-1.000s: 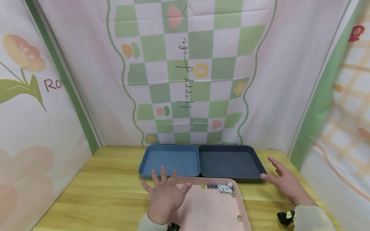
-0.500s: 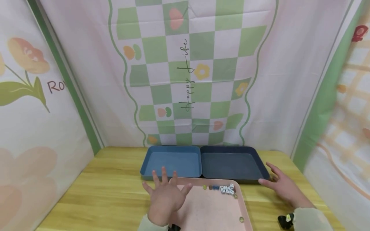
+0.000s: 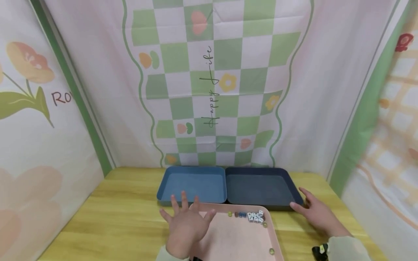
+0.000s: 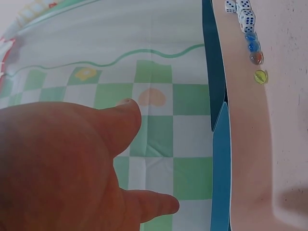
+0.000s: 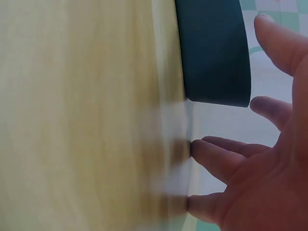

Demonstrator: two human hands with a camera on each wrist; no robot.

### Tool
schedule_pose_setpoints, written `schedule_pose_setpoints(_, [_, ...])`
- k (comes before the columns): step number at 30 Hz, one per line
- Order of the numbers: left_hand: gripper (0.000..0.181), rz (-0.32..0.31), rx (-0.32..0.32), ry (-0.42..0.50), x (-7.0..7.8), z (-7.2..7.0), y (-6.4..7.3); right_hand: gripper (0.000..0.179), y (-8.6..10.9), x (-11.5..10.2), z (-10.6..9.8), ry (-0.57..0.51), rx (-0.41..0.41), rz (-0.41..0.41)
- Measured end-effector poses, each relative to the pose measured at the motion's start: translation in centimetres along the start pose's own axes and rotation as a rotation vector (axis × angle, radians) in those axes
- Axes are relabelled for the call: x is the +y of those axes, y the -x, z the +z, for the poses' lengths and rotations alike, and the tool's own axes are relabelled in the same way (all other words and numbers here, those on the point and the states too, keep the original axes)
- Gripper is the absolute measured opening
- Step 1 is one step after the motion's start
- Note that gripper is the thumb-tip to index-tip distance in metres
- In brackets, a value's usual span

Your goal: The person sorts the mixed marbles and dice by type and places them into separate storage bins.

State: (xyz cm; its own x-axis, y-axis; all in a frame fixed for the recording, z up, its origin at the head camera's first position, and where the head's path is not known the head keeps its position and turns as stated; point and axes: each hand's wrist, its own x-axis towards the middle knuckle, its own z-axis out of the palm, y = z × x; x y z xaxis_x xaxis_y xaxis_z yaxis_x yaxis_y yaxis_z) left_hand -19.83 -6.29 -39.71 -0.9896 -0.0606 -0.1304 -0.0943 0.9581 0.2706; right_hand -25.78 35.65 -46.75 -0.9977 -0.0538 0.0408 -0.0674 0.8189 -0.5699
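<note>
My left hand [image 3: 187,226] hovers palm down with fingers spread over the left edge of the pink tray [image 3: 235,241], holding nothing. My right hand [image 3: 320,215] is beside the front right corner of the dark navy tray [image 3: 261,185], its thumb overlapping that corner in the head view. In the right wrist view its fingers are extended and spread around the tray's end [image 5: 216,53], with the lower fingertips [image 5: 195,204] right at the tabletop. Along the pink tray's far wall lie white dice [image 3: 256,216], blue marbles [image 3: 242,214], a brownish marble [image 4: 256,58] and a yellow marble [image 4: 261,76].
A blue tray [image 3: 196,183] stands left of the navy one, side by side behind the pink tray. Two more yellowish marbles lie by the pink tray's right wall, one a marble [image 3: 271,251] nearer me. The wooden table [image 3: 107,217] meets a checkered curtain [image 3: 215,90] at the back.
My right hand has shifted a little left and down, so its fingers come closer to the navy tray's right corner. The left hand keeps its place and spread. The head view shifts slightly.
</note>
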Motion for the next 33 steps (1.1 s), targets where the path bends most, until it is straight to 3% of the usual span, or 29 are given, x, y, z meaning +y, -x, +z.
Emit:
schedule_pose_setpoints(14, [0.084, -0.025, -0.033, 0.001, -0.2, 0.3, 0.0, 0.097, -0.5, -0.4, 0.5, 0.080, -0.038, 0.016])
schedule_pose_setpoints(28, [0.085, -0.051, -0.044, -0.005, -0.2, 0.4, -0.3, 0.099, -0.9, 0.2, 0.5, 0.090, -0.051, 0.019])
schedule_pose_setpoints(33, [0.087, -0.052, -0.054, -0.008, 0.0, 0.3, -0.4, 0.101, -1.0, 0.2, -0.1, 0.084, -0.095, 0.046])
